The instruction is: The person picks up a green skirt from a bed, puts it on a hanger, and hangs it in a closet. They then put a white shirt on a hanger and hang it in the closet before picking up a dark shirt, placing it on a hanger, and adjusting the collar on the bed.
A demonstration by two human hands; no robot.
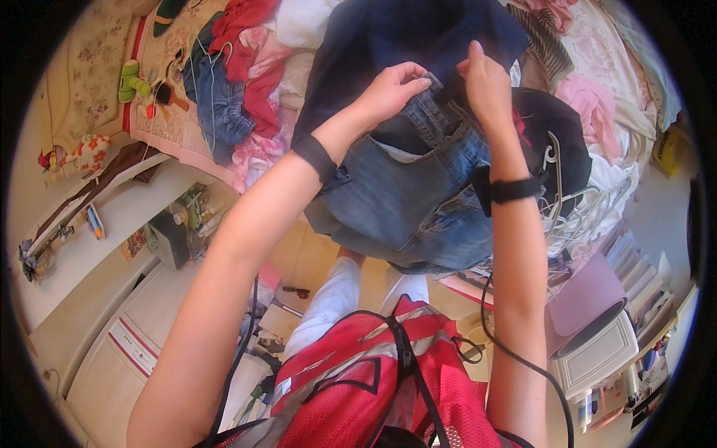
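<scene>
A pair of blue denim jeans (403,196) lies bunched before me, its waistband towards the far side. My left hand (395,92) pinches the waistband between thumb and fingers. At the right side of the waist is my right hand (486,84), thumb pointing away from me; its fingertips are partly hidden, so its hold is unclear. Dark navy fabric (414,33) spreads beyond and beneath the jeans. Against their right side lies a black garment (554,140), with a white plastic hanger (554,173) in front of it.
More hangers (594,210) are heaped at the right. Red clothing (263,84) and small jeans with a light green hanger (210,101) lie at the left on a patterned cover (173,123). A pink cloth (588,112) is at the far right. A white shelf (101,218) runs along the left.
</scene>
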